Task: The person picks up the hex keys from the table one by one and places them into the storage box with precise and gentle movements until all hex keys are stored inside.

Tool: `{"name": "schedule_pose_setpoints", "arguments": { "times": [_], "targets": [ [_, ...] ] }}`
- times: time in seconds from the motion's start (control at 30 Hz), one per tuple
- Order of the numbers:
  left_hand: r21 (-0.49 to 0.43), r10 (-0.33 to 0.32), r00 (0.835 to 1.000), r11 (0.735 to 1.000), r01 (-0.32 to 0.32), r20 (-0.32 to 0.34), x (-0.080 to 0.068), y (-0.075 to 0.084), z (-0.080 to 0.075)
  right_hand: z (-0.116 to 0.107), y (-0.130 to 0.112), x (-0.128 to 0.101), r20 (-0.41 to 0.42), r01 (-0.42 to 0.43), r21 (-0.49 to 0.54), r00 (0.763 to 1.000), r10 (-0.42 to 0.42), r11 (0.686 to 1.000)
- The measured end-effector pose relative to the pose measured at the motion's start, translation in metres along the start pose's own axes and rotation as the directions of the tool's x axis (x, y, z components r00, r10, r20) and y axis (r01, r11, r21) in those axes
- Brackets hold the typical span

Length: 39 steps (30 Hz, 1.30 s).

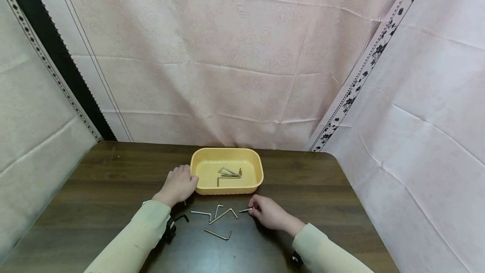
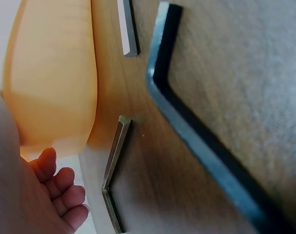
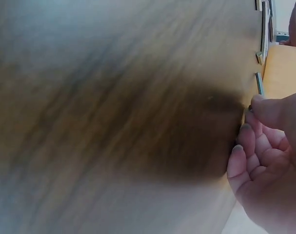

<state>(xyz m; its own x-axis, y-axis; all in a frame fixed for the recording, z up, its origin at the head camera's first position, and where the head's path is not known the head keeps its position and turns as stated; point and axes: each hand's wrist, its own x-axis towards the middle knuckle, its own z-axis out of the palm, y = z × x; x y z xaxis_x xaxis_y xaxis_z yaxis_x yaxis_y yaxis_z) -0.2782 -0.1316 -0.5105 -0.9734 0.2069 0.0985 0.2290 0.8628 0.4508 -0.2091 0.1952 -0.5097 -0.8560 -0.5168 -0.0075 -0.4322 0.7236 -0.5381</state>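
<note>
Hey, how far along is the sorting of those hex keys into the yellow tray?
Partly done. A few hex keys already lie inside the yellow tray. The right hand pinches one key on the table, while the left hand rests against the tray. About four loose keys remain on the table.

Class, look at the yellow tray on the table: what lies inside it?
Inside the yellow tray, several metal hex keys lie piled together; their overlap hides the exact count. The near wall covers part of the floor.
</note>
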Motion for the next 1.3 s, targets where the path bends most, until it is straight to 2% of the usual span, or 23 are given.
{"name": "schedule_pose_setpoints", "arguments": {
  "times": [0.17, 0.4, 0.6, 0.7, 1.07, 1.3],
  "targets": [
    [-0.003, -0.007, 1.0, 1.0, 0.007, 0.009, 0.001, -0.001, 0.002, -0.007, 0.005, -0.003, -0.015, 0.003, 0.026, 1.0, -0.002, 1.0],
    [0.004, -0.02, 1.0, 1.0, 0.02, 0.016, -0.001, 0.002, -0.002, -0.038, 0.004, -0.003, -0.076, -0.03, 0.105, 0.996, 0.038, 0.994],
    [-0.001, -0.003, 1.0, 1.0, 0.003, 0.008, 0.0, 0.002, -0.001, -0.061, 0.001, 0.009, -0.179, -0.07, 0.187, 0.978, 0.103, 0.98],
    [0.002, -0.005, 1.0, 1.0, 0.005, 0.009, -0.001, 0.002, -0.002, -0.067, -0.001, 0.019, -0.2, -0.079, 0.22, 0.972, 0.124, 0.972],
    [-0.008, -0.02, 0.999, 1.0, 0.021, 0.038, -0.005, 0.005, -0.004, -0.068, -0.007, 0.06, -0.273, -0.076, 0.293, 0.949, 0.16, 0.953],
    [0.0, -0.037, 0.998, 0.999, 0.037, 0.041, -0.006, 0.004, -0.002, -0.058, -0.007, 0.081, -0.295, -0.071, 0.324, 0.94, 0.172, 0.943]
  ]
}}
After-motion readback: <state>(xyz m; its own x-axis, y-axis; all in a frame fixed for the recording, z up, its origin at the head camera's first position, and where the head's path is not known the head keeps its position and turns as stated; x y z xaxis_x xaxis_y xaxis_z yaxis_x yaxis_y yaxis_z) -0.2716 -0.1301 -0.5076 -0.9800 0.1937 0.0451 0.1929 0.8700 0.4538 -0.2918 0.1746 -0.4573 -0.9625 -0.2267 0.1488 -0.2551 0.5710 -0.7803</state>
